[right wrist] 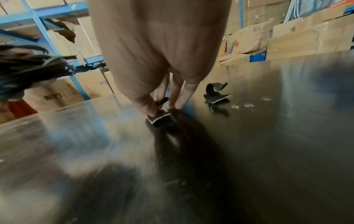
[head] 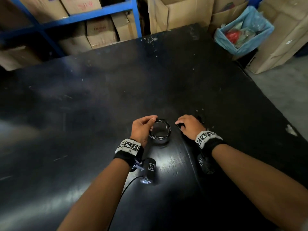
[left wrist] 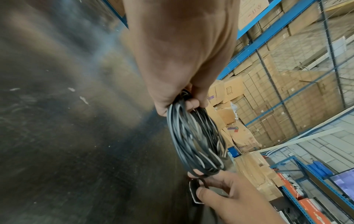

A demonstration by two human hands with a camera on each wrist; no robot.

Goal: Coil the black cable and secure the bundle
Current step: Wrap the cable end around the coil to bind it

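Box lettering too blurred to read

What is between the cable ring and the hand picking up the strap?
Only bare black table lies between the cable ring and the right hand, seen from the head view.

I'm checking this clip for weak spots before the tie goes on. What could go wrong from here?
1. The left hand grips the coiled black cable at one spot only; the free loops might spring apart or slip.
2. The right hand pinches a black strap by its end against the table; it may slip out as it is lifted.
3. A second strap lies curled nearby and could be knocked away.
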